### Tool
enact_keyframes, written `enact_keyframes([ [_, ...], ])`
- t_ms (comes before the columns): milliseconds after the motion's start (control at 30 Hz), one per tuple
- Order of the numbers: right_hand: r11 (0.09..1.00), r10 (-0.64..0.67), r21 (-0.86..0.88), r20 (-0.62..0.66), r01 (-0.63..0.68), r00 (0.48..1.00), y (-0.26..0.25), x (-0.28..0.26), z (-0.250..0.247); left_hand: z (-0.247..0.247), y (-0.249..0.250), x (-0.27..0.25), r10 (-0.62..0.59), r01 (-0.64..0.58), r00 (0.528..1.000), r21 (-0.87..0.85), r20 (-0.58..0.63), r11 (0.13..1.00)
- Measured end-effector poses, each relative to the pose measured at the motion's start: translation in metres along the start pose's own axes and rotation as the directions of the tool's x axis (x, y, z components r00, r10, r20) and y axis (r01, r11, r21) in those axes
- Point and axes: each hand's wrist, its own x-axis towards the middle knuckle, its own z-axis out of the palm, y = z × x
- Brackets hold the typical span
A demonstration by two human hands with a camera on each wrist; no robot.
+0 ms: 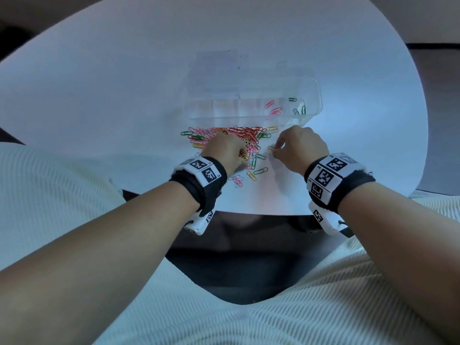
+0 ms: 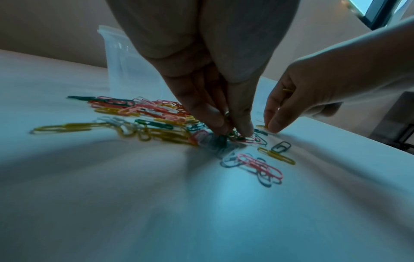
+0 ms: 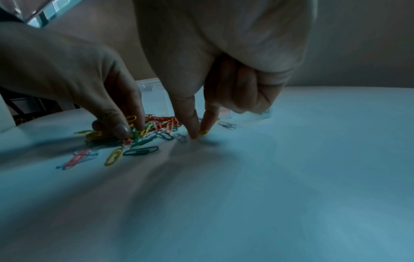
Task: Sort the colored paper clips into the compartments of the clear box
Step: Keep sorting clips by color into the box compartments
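The left hand (image 1: pixel 225 150) reaches down into the near edge of the heap of coloured wire paper clips (image 1: pixel 236 136), its thumb and fingers drawn together at the tips among green and red clips; a yellow clip shows between the fingertips (image 2: pixel 218 122), though I cannot tell whether it is truly gripped. The right hand (image 1: pixel 300 148) sits just right of the heap, its thumb and forefinger pinched on a single yellow paper clip (image 1: pixel 270 147) lying on the white counter (image 1: pixel 99 108), the other fingers curled into the palm. A few stray clips, pink, yellow and green, lie on the near side of the heap. The clear plastic compartment box (image 1: pixel 316 95) stands just beyond the heap; pink clips (image 1: pixel 273 109) lie in one compartment toward its right end and green clips (image 1: pixel 298 107) in the end compartment beside them.
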Motion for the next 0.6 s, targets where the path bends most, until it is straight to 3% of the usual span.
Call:
enact_keyframes([
  [133,0.998,0.044,-0.042,0.025,-0.043,0.999,0.000,-0.004,0.002,0.004,0.000,0.001,-0.006,0.006,1.000,0.025,-0.011,1.000],
  [267,0.982,0.074,0.170,0.035,-0.078,0.997,0.001,-0.004,-0.007,0.003,-0.001,0.001,0.001,-0.001,1.000,0.029,-0.001,1.000],
  [367,0.949,0.042,0.313,0.003,-0.040,0.999,-0.001,-0.001,-0.013,0.002,-0.003,0.000,0.008,-0.007,1.000,0.028,-0.012,1.000],
  [600,0.937,-0.060,0.346,0.045,0.041,0.997,-0.001,-0.005,-0.008,0.001,0.003,0.000,0.073,-0.083,0.995,0.150,0.073,0.985],
])
